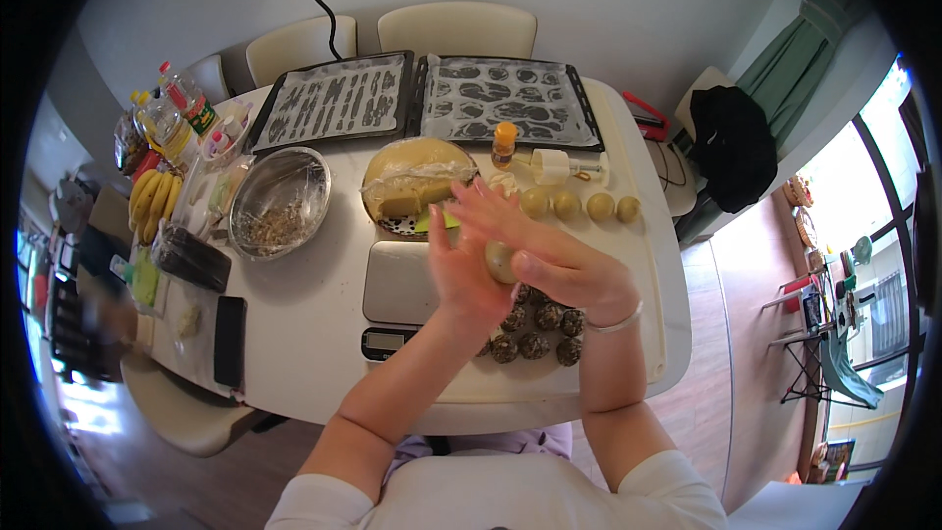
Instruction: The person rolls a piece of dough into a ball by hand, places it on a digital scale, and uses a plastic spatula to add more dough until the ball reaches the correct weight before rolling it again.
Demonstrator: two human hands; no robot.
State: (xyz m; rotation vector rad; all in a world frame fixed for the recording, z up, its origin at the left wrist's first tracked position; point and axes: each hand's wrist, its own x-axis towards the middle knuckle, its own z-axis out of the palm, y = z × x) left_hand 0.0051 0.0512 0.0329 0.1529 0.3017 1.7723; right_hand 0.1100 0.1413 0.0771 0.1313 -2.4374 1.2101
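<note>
A smooth pale-yellow dough ball (501, 263) is held between my two palms above the table. My left hand (469, 269) is beneath and to its left, fingers spread. From the right my right hand (570, 258) lies across it, a bracelet on that wrist. Just beyond my fingers, a large dough mass (419, 169) sits partly under plastic wrap in a bowl, with a yellow-green tool at its edge. Similar dough balls (567, 205) form a row to the right. Dark speckled filling balls (533, 344) cluster under my hands, partly hidden by my forearms. A digital scale (397, 283) lies left of my left wrist.
Two baking trays (335, 99) lined with paper stand at the back. A wrapped metal bowl (280, 202), bananas (156, 199), oil bottles (193, 107) and a black phone (229, 342) occupy the left. An orange-capped jar (503, 146) and a white plunger press (559, 167) stand behind the row.
</note>
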